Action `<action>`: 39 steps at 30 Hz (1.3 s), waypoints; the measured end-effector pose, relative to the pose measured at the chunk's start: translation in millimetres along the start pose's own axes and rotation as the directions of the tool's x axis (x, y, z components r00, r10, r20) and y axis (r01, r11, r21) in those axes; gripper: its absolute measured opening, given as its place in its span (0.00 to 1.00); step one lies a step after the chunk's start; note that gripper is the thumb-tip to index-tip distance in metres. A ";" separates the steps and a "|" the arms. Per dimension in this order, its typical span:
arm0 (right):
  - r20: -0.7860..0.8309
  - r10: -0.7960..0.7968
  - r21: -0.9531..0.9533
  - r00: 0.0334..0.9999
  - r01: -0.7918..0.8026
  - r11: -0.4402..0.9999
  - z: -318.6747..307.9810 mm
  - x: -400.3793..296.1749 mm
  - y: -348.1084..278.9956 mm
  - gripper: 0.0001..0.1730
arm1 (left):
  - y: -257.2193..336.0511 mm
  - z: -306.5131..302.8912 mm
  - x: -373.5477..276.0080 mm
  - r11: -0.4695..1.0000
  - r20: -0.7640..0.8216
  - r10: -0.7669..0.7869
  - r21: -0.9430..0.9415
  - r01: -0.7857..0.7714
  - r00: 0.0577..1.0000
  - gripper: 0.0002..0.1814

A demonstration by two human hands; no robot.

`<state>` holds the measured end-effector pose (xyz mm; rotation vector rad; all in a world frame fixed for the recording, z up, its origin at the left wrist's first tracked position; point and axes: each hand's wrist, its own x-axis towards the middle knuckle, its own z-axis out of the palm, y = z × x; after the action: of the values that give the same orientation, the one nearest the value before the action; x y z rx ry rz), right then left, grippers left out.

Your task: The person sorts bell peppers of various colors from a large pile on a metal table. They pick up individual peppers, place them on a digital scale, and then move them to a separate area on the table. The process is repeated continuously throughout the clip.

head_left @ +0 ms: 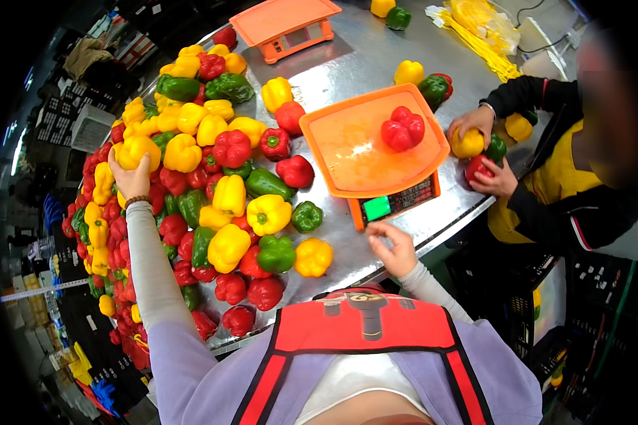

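Observation:
My left hand (132,179) reaches far out over the pile at the left, its fingers around a yellow bell pepper (137,151). Red, green and yellow peppers surround it, among them a green bell pepper (276,254) on the near side. My right hand (392,248) is raised at the table's near edge with fingers apart and nothing in them, just below an orange weighing scale (319,154). One red bell pepper (402,129) sits on the scale's tray, and its display (377,208) glows green.
Across the metal table (345,79) stands a second orange scale (284,24). At the right, a co-worker's hands (476,125) hold yellow, green and red peppers together. Yellow mesh bags (484,48) lie at the far right. Black crates (595,303) stand below the table at the right.

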<state>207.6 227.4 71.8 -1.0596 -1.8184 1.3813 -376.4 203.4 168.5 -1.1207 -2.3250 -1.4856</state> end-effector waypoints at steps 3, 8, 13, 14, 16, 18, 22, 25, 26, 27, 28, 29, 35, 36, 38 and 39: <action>-0.341 -0.169 -0.155 0.925 0.122 0.980 -35.0 33.4 7.3 0.16 | 97.5 47.5 -41.2 0.947 0.164 0.107 -0.319 -0.050 0.981 0.49; -0.354 -0.320 -0.522 0.879 0.098 0.847 -83.7 128.5 -23.3 0.36 | 213.2 149.2 -147.3 0.738 0.484 0.176 -0.641 0.210 0.857 0.51; -0.318 -0.189 -0.458 0.929 0.024 0.889 -82.4 169.4 -24.2 0.40 | 222.4 244.3 -210.9 0.838 0.414 0.236 -0.545 0.031 0.879 0.47; -0.338 -0.176 -0.447 0.924 0.007 0.895 -82.8 170.2 -21.6 0.40 | 226.5 247.7 -212.9 0.876 0.387 0.264 -0.479 -0.052 0.884 0.47; -0.329 -0.241 -0.482 0.913 0.057 0.874 -88.6 166.2 -14.7 0.39 | 230.9 242.1 -212.3 0.911 0.437 0.277 -0.403 -0.089 0.856 0.47; -0.361 -0.288 -0.504 0.887 0.074 0.861 -88.4 156.9 -13.8 0.35 | 237.7 229.4 -207.8 0.923 0.474 0.292 -0.366 -0.116 0.830 0.48; -0.474 -0.261 -0.264 0.841 0.147 0.953 -77.7 103.7 -6.5 0.27 | 212.1 193.6 -203.9 0.895 0.497 0.249 -0.445 -0.002 0.831 0.49; -0.395 -0.232 -0.221 0.889 0.153 0.963 -51.5 35.1 12.5 0.17 | 196.0 137.7 -199.3 0.795 0.529 0.096 -0.550 0.255 0.843 0.47; -0.306 -0.216 -0.277 0.927 0.131 0.952 -42.4 10.7 26.1 0.16 | 182.9 116.7 -198.0 0.826 0.499 0.055 -0.510 0.241 0.865 0.45; -0.209 -0.197 -0.330 0.958 0.121 0.936 -32.4 -11.6 39.6 0.14 | 174.0 90.8 -195.3 0.860 0.488 0.002 -0.446 0.248 0.873 0.43; -0.153 -0.142 -0.336 0.978 0.083 0.938 -21.6 -32.4 48.6 0.13 | 150.5 71.0 -195.8 0.869 0.465 -0.030 -0.425 0.253 0.885 0.40; -0.095 -0.086 -0.345 0.992 0.049 0.937 -13.3 -47.1 54.0 0.12 | 129.3 52.6 -198.0 0.872 0.433 -0.036 -0.426 0.240 0.901 0.37; -0.019 -0.086 -0.370 0.996 0.073 0.926 4.8 -62.1 61.0 0.11 | 71.2 -28.0 -226.7 0.997 0.401 -0.072 0.058 0.053 0.913 0.41; -0.039 -0.001 -0.318 0.999 -0.011 0.948 4.8 -60.1 58.2 0.11 | 66.9 -34.3 -232.7 0.988 0.427 -0.012 0.142 -0.054 0.904 0.43; -0.048 -0.001 -0.295 0.999 -0.013 0.955 6.3 -57.2 62.9 0.12 | 72.8 -44.3 -245.8 0.969 0.431 -0.010 0.227 -0.097 0.902 0.45; -0.051 0.000 -0.283 0.999 -0.015 0.959 5.9 -57.0 66.4 0.12 | 75.8 -47.3 -252.4 0.956 0.433 -0.011 0.270 -0.118 0.901 0.46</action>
<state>245.8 183.8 6.0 -1.2343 -2.0182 1.1077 -159.7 54.1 119.6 -1.5340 -2.6499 -0.8948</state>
